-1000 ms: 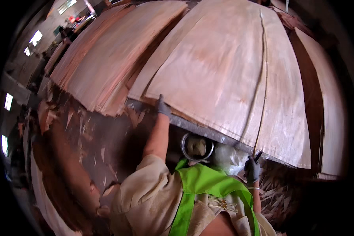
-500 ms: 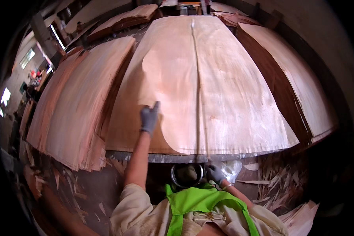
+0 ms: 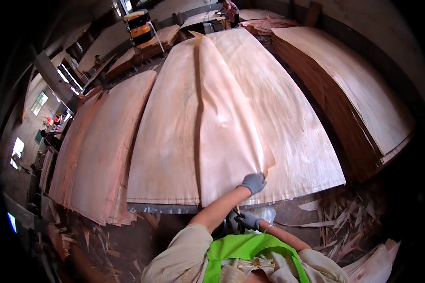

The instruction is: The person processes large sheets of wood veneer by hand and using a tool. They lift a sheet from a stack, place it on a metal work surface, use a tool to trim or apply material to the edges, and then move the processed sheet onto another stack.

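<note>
A large sheet of thin wood veneer (image 3: 226,113) lies lengthwise over other veneer (image 3: 297,127) on a long stack in front of me. My left hand (image 3: 254,184), in a grey glove, reaches across to the right and pinches the sheet's near right edge, which is creased and curled there. Below the stack's front edge my right hand (image 3: 248,220), also gloved, is closed around a thin stick-like handle (image 3: 237,210); the far part of it is hidden. Partly behind my left forearm is a dark round container (image 3: 220,230).
Veneer stacks stand at the left (image 3: 111,146) and right (image 3: 349,85). Wood scraps (image 3: 349,217) litter the floor at the right. A clear plastic bag (image 3: 267,214) is beside my right hand. Farther back are a yellow-and-black machine (image 3: 139,28) and another person (image 3: 230,12).
My left hand has moved from the sheet's left side across to the right, and the veneer now lies narrower and creased. My right hand stays low near the container. The view has shifted.
</note>
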A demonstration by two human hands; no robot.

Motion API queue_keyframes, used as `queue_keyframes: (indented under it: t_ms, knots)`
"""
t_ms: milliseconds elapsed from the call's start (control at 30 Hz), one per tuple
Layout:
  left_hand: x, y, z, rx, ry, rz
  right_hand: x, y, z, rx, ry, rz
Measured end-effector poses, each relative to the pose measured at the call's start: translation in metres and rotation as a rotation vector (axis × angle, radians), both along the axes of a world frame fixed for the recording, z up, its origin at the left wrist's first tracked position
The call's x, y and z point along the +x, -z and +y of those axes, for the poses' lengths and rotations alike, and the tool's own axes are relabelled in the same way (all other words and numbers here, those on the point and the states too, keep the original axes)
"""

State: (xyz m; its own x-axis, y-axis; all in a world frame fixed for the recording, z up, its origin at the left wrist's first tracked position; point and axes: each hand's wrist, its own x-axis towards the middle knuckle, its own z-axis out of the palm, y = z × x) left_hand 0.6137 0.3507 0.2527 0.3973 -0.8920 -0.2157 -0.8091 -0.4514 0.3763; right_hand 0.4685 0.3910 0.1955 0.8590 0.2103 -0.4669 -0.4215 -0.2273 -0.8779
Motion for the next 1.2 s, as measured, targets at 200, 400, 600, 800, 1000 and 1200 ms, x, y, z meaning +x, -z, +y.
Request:
queue_keyframes:
  t_ms: [200,400,600,800,1000,1200]
  knots:
    - [-0.019,-0.045,0.034,0.004,0.079,0.14,-0.006,-0.013,-0.02,0.275,0.155,0.113]
    - [-0.054,-0.051,0.168,-0.704,-0.419,0.264,-0.011,-0.04,-0.003,0.288,0.283,0.034]
    - [-0.111,0.012,0.213,-0.544,-0.852,2.148,-0.011,-0.099,-0.017,-0.502,0.09,-0.554]
    - [-0.133,-0.024,0.144,-0.31,-0.3,1.445,0.04,-0.111,-0.077,-0.711,0.455,-0.073]
    - [-0.176,-0.007,0.098,-0.206,-0.017,1.187,0.004,-0.108,-0.111,-0.688,0.699,-0.058]
    - [-0.201,0.063,0.071,0.096,0.083,1.787,-0.08,-0.135,-0.154,-0.569,0.796,-0.14]
